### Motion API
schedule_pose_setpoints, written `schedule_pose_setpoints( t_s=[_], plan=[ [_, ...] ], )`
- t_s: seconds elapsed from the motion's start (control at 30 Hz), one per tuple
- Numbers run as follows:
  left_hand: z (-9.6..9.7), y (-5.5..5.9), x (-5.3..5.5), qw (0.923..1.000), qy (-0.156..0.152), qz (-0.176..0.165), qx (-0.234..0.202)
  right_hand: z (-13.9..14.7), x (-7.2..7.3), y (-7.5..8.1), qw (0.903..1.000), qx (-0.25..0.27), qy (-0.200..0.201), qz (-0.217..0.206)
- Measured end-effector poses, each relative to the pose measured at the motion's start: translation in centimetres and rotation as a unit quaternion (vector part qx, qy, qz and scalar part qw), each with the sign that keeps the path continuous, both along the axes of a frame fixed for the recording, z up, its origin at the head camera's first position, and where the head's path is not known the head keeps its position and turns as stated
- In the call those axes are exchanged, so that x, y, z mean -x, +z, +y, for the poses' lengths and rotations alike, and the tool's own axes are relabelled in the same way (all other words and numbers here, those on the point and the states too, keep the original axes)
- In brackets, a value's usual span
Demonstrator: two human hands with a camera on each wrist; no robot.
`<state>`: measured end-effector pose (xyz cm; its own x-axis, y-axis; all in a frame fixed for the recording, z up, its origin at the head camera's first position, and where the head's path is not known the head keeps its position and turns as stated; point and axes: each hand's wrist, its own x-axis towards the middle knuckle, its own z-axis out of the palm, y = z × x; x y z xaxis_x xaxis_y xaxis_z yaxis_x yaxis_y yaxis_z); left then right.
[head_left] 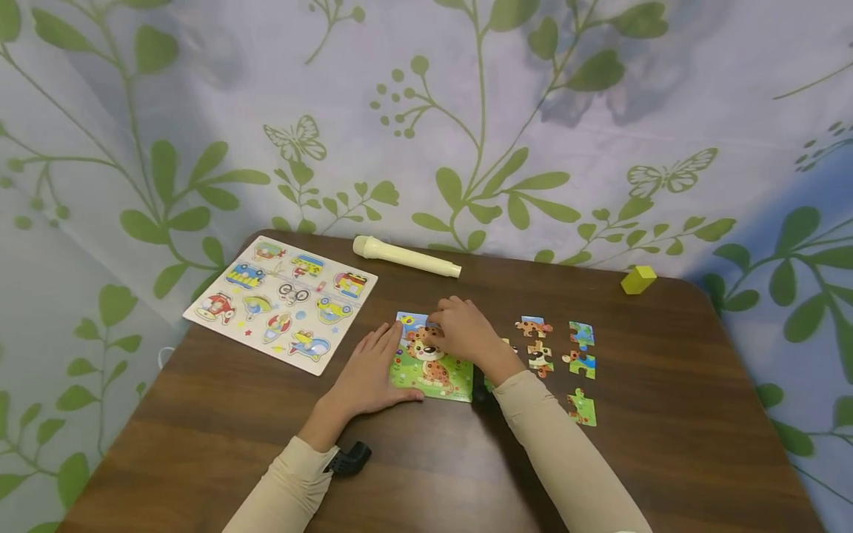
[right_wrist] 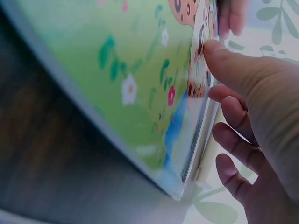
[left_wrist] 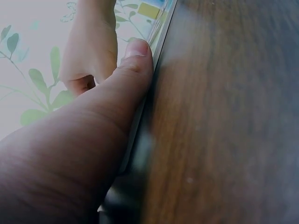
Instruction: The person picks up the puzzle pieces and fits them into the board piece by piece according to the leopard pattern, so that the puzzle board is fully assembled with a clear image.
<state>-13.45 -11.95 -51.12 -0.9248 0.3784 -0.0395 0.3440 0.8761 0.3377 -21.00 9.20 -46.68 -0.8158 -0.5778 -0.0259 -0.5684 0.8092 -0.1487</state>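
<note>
A small puzzle board (head_left: 436, 381) with a spotted leopard on green lies on the table in the head view. My left hand (head_left: 369, 374) rests along its left side, fingers stretched out and the thumb at its lower edge. In the left wrist view the left thumb (left_wrist: 135, 63) lies against the board's edge. My right hand (head_left: 463, 329) is over the board's upper right part. Its thumb tip touches the leopard's face in the right wrist view, the other fingers (right_wrist: 240, 144) loosely bent. I cannot tell whether it pinches a piece.
Several loose jigsaw pieces (head_left: 583, 407) lie right of the board, some partly behind the right forearm. A white vehicle puzzle board (head_left: 280, 303) is at the left. A cream microphone-shaped stick (head_left: 406, 255) lies near the back edge; a yellow block (head_left: 638, 280) stands back right.
</note>
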Motion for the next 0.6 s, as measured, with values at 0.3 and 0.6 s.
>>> schedule_pose_setpoints(
  t_s=[0.3, 0.6],
  plan=[
    [0.0, 0.1, 0.0, 0.9999, -0.006, -0.010, -0.008, -0.9, 0.1, 0.2, 0.9999, 0.005, 0.010, -0.011],
    [-0.2, 0.5, -0.1, 0.9998, -0.014, -0.004, -0.012, -1.0, 0.0, 0.3, 0.9999, 0.007, 0.009, -0.010]
  ],
)
